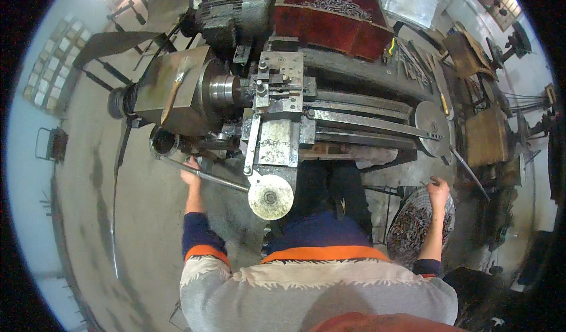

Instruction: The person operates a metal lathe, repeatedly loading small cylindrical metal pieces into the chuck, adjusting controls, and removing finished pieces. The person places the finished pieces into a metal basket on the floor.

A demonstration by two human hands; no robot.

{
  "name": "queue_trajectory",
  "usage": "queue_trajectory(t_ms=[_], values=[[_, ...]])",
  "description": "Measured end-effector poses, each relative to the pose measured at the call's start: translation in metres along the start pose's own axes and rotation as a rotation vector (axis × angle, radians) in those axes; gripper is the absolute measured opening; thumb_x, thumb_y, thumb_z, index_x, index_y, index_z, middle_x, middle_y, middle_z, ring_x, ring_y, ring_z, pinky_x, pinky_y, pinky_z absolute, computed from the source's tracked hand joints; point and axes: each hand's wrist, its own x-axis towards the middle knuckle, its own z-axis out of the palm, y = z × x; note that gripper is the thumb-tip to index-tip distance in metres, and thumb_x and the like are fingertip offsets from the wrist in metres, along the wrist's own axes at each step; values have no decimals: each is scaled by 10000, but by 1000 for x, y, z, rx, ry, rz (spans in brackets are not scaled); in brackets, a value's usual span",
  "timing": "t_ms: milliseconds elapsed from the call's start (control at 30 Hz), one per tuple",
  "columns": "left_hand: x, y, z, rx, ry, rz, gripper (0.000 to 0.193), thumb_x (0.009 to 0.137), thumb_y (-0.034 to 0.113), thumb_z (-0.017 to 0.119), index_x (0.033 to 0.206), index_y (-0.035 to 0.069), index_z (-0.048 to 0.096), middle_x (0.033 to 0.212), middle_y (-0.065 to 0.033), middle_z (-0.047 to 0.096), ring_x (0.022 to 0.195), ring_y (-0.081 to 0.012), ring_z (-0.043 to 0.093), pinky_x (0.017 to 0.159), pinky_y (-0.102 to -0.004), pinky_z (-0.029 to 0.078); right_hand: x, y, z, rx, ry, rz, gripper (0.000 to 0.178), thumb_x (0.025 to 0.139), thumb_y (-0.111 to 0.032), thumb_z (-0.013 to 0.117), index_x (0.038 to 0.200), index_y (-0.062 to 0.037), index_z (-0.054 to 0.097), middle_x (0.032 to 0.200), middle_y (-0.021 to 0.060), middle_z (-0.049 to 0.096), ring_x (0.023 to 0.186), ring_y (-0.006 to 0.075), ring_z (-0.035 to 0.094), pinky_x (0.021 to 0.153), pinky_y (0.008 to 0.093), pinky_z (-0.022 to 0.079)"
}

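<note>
My left hand (191, 171) is closed low at the left of a metal lathe, at the long steel lever rod (221, 180) that ends by a round pale disc (270, 197). Whatever its fingers hold is partly hidden by the rod. My right hand (438, 193) is raised over a round basket (450, 209) filled with small metal parts (413, 223). Its fingers are pinched, and a small metal piece (423, 183) seems to stick out at their tips. Between my hands stand the chuck (224, 88) and the tool post (263, 89).
A brush (173, 96) lies on the headstock (153, 78). Behind the bed, a red box (330, 32) holds many metal pieces, with a motor (236, 16) to its left. Several hand tools (413, 63) lie at the far right. A handwheel disc (425, 122) and a slanting bar (470, 173) are near my right hand.
</note>
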Motion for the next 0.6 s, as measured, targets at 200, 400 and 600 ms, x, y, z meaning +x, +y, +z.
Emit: queue_trajectory(t_ms=[200, 400, 600], values=[[3, -19, 17, -63, -72, 249, 362, 806, 365, 532, 832, 4, 557, 807, -218, 629, 765, -397, 608, 679, -466, 478, 17, -57, -22, -22, -31, -78, 365, 598, -116, 581, 941, -17, 659, 850, 204, 645, 796, 306, 635, 729, 345, 482], [17, -40, -38, 106, -374, 377, 304, 790, 291, 552, 977, 51, 542, 899, -232, 617, 792, -373, 613, 687, -444, 483, 55, -142, -31, 21, -23, -330, 353, 602, -113, 593, 939, -29, 658, 852, 192, 646, 809, 289, 639, 737, 340, 480], [-6, -24, -90, -428, -618, 237, 323, 789, 109, 567, 1082, -26, 557, 875, -195, 636, 725, -254, 633, 611, -391, 510, 61, -320, -14, 322, -206, -823, 425, 605, -100, 552, 1016, -19, 626, 927, 149, 643, 883, 232, 613, 816, 305, 458]])
